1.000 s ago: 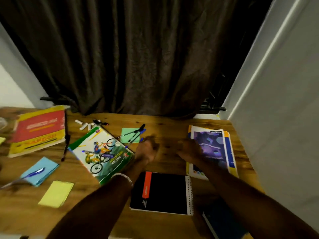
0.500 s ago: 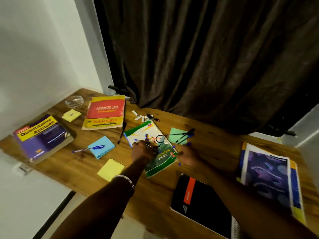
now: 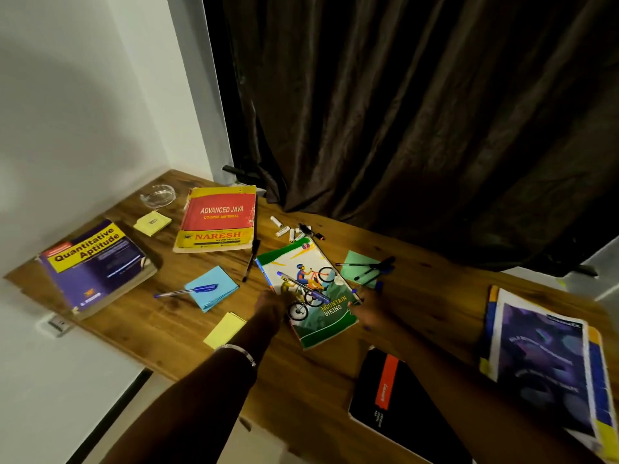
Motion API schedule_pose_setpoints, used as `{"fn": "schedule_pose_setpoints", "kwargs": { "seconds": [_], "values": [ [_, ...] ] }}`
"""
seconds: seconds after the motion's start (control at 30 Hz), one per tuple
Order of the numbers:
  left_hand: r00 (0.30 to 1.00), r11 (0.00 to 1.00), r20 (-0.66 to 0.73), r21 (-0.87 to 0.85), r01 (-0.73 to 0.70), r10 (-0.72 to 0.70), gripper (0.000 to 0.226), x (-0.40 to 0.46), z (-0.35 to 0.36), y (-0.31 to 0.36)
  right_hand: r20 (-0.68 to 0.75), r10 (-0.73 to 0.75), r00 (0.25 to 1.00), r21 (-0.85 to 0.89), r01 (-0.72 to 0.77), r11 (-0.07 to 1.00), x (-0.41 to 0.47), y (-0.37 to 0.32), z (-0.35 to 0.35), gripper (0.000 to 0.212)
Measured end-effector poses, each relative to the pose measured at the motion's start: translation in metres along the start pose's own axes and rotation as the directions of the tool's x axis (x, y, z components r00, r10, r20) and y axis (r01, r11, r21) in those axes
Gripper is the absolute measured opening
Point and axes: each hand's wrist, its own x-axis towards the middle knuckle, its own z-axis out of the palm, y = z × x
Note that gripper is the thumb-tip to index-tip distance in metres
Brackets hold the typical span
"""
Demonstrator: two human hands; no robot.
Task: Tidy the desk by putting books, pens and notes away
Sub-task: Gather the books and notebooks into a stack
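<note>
Two bare forearms show from the lower edge up to the Mountain Biking book (image 3: 310,293), neither covered by any sleeve as far as the picture reaches. The left forearm carries a thin silver-coloured bangle (image 3: 236,352) round the wrist, a plain smooth metal ring with no visible stone or marking; it sits below the left hand (image 3: 269,308), nearer the lower edge than the book. The right hand (image 3: 370,313), just right of the same book, shows no ring, watch or band, and its wrist is likewise bare. The fingers of both hands are dim and blurred, so nails and small details cannot be told.
</note>
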Motion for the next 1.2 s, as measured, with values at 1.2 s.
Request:
{"fn": "schedule_pose_setpoints", "kwargs": {
  "seconds": [1.2],
  "values": [
    [0.990,0.993,0.090,0.045,-0.111,0.106,0.011,-0.021,-0.067,0.059,-0.037,0.033,0.999,-0.252,-0.041,0.967,-0.024,-0.044,0.029,0.042]
  ]
}}
